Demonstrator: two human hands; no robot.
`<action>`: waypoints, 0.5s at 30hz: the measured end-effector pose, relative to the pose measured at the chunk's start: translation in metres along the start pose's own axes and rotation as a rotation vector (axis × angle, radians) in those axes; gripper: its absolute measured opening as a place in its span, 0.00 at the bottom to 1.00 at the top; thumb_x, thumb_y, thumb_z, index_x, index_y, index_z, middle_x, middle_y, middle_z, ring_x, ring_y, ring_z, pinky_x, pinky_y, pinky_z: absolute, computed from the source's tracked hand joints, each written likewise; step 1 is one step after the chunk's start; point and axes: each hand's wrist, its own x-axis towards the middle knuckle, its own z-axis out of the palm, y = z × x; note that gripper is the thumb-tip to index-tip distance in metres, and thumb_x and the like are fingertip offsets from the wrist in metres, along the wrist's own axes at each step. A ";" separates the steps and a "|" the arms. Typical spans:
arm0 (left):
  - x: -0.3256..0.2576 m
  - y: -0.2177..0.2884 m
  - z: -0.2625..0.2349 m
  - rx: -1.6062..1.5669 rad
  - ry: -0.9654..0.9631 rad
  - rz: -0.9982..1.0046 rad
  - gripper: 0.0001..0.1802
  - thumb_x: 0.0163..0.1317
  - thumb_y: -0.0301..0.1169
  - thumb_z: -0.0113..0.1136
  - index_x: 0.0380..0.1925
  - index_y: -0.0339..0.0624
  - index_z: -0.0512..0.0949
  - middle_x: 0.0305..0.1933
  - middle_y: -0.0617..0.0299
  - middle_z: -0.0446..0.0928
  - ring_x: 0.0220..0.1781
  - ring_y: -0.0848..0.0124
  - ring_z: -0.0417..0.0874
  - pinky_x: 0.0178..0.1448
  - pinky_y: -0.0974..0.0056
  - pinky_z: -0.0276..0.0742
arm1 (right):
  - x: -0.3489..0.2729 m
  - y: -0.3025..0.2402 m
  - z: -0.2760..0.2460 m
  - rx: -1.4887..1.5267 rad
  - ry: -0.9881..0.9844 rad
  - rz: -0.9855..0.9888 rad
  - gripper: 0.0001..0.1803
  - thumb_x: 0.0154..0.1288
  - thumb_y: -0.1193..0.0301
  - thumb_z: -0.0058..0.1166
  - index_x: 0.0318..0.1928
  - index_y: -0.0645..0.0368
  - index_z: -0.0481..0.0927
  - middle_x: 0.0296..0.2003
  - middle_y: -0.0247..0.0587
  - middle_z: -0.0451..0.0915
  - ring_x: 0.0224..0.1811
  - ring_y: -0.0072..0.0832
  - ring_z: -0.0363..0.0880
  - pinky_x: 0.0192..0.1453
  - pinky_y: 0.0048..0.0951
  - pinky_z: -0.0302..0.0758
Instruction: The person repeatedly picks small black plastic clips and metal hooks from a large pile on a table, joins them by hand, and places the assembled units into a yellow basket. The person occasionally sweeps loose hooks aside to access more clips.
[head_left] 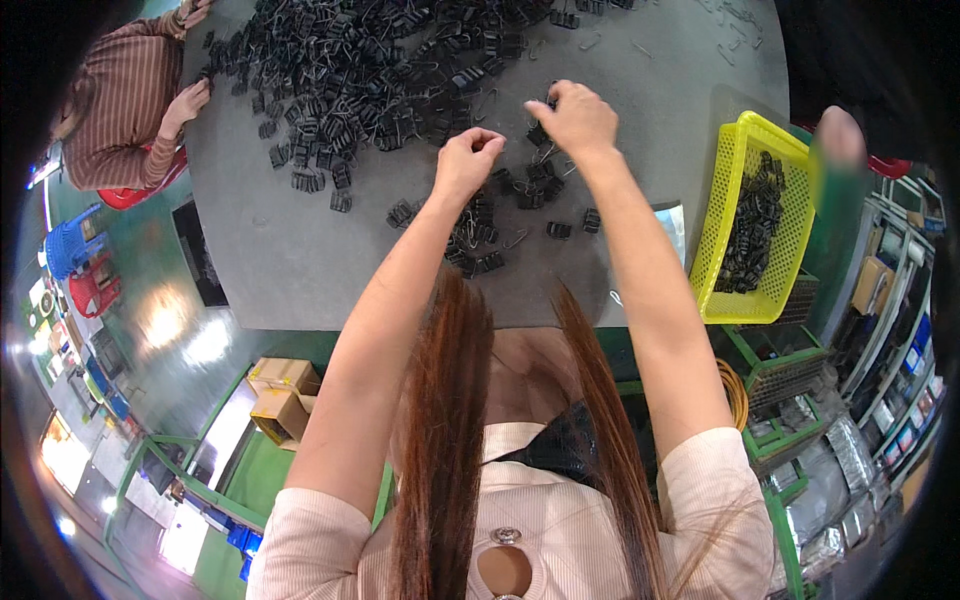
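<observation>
Both my hands are over the grey table, close to a large heap of small black plastic clips, some with thin metal wire hooks. My left hand is pinched, thumb against fingertips; anything between them is too small to make out. To its right, my right hand is closed, palm down, with a black clip showing under its thumb and fingers. Just below and between the hands lies a smaller cluster of black clips. More loose clips lie nearer to me, under my left wrist.
A yellow plastic basket partly filled with black clips stands at the table's right edge. Loose wire hooks lie at the far right. A person in a striped top reaches in from the left; another person's blurred hand is beyond the basket.
</observation>
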 end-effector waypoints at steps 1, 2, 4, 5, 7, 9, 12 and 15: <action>-0.003 0.003 0.003 0.004 -0.011 -0.011 0.13 0.60 0.38 0.59 0.37 0.41 0.80 0.27 0.70 0.76 0.24 0.81 0.70 0.28 0.72 0.68 | 0.000 -0.006 0.013 -0.008 0.063 -0.030 0.19 0.55 0.55 0.57 0.39 0.58 0.80 0.37 0.48 0.81 0.42 0.44 0.81 0.44 0.42 0.77; -0.005 0.007 0.005 0.006 -0.025 -0.022 0.13 0.59 0.38 0.59 0.37 0.41 0.80 0.27 0.69 0.76 0.24 0.81 0.71 0.27 0.72 0.68 | 0.004 -0.010 0.017 0.003 0.024 -0.060 0.18 0.55 0.57 0.57 0.38 0.58 0.80 0.36 0.49 0.81 0.42 0.45 0.81 0.44 0.42 0.78; -0.007 0.009 0.004 -0.029 -0.061 -0.061 0.12 0.60 0.36 0.57 0.38 0.41 0.80 0.29 0.69 0.77 0.26 0.81 0.72 0.29 0.73 0.69 | 0.011 -0.016 0.020 0.025 -0.059 -0.127 0.17 0.53 0.60 0.58 0.37 0.59 0.80 0.34 0.51 0.81 0.42 0.45 0.81 0.44 0.41 0.78; -0.008 0.008 0.003 -0.075 -0.067 -0.068 0.12 0.61 0.35 0.57 0.39 0.41 0.80 0.29 0.69 0.77 0.26 0.80 0.72 0.29 0.73 0.69 | 0.014 -0.017 0.017 0.013 -0.108 -0.075 0.14 0.51 0.64 0.57 0.35 0.59 0.81 0.35 0.49 0.82 0.41 0.44 0.81 0.45 0.40 0.77; -0.009 0.005 0.000 -0.172 -0.086 -0.088 0.12 0.61 0.34 0.56 0.40 0.41 0.80 0.29 0.69 0.77 0.26 0.80 0.72 0.30 0.73 0.70 | 0.010 -0.014 0.004 0.256 -0.100 0.029 0.13 0.51 0.64 0.56 0.33 0.58 0.82 0.35 0.48 0.83 0.39 0.43 0.82 0.45 0.38 0.77; -0.008 0.000 -0.003 -0.273 -0.112 -0.113 0.12 0.62 0.34 0.55 0.41 0.41 0.80 0.30 0.68 0.76 0.27 0.80 0.72 0.31 0.73 0.70 | 0.015 0.001 0.008 0.479 -0.087 0.069 0.13 0.49 0.63 0.57 0.32 0.57 0.84 0.34 0.45 0.83 0.37 0.39 0.82 0.45 0.33 0.76; -0.010 0.007 -0.001 -0.225 -0.065 -0.125 0.14 0.63 0.36 0.54 0.42 0.40 0.79 0.34 0.67 0.76 0.28 0.80 0.72 0.32 0.73 0.71 | 0.019 0.018 0.001 0.601 -0.044 0.091 0.14 0.48 0.63 0.59 0.32 0.59 0.83 0.34 0.44 0.84 0.36 0.34 0.83 0.45 0.31 0.76; -0.006 0.003 0.006 -0.435 -0.107 -0.154 0.18 0.62 0.42 0.56 0.44 0.40 0.78 0.38 0.64 0.78 0.31 0.77 0.74 0.34 0.70 0.75 | 0.014 0.015 -0.010 0.879 -0.238 0.132 0.13 0.52 0.68 0.60 0.35 0.64 0.81 0.30 0.42 0.83 0.30 0.26 0.82 0.36 0.26 0.78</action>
